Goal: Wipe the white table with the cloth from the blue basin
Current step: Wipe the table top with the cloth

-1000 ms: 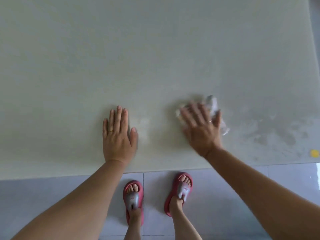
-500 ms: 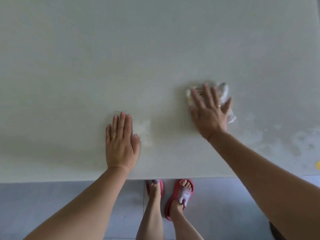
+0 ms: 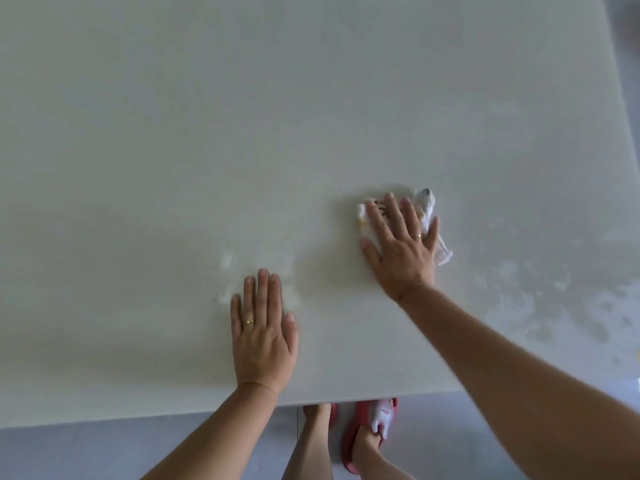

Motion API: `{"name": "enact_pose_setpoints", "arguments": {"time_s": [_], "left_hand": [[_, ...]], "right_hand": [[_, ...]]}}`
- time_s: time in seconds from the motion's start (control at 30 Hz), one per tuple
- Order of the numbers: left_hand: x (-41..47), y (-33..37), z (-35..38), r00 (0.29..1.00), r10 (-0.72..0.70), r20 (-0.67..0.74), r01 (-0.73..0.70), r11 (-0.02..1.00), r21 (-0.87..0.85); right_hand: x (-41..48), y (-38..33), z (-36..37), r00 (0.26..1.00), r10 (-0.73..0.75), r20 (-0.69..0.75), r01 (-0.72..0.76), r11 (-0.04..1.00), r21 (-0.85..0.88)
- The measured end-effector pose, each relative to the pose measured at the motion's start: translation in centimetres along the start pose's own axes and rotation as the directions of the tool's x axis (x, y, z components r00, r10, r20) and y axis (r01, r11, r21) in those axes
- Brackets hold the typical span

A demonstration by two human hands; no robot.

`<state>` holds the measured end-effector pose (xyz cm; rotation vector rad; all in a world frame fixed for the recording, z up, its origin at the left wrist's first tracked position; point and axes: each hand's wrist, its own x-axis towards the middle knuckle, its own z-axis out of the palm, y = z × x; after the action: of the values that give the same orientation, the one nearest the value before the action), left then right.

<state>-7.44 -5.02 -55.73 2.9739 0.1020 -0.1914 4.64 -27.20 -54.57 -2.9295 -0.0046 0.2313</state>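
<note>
Head view, looking down: my right hand [image 3: 401, 244] presses a crumpled white cloth [image 3: 428, 206] flat on the white table [image 3: 242, 116], fingers straight and spread. The cloth sits right of centre, poking out past my fingertips. My left hand [image 3: 263, 327] lies palm-down near the front edge, fingers straight, holding nothing. Damp smears [image 3: 519, 299] mark the right side; red slippers [image 3: 367, 431] show below.

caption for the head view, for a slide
Right hand presses a white cloth on the white table, left hand resting flat nearby.
</note>
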Motion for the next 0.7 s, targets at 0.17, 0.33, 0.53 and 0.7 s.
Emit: {"name": "enact_pose_setpoints", "arguments": {"time_s": [0.17,0.33,0.53,0.7], "left_hand": [[0.0,-0.2,0.0,1.0,0.014,0.016,-0.014,1.0,0.001],[0.0,0.1,-0.7,1.0,0.001,0.016,0.0,0.998,-0.066],[6.9,2.3,-3.1,0.993,0.037,-0.108,-0.053,0.987,-0.153],[17.7,3.4,-4.8,0.976,-0.099,-0.196,0.05,0.969,-0.241]], "right_hand": [[-3.7,-10.0,2.6,0.989,-0.126,0.08,0.126,0.992,0.007],[0.8,-3.4,0.4,0.86,-0.492,0.134,0.508,0.85,-0.138],[5.7,-5.0,0.3,0.95,0.313,0.0,-0.312,0.946,0.088],[3.4,-7.1,0.7,0.908,-0.397,0.136,0.405,0.913,-0.037]]}}
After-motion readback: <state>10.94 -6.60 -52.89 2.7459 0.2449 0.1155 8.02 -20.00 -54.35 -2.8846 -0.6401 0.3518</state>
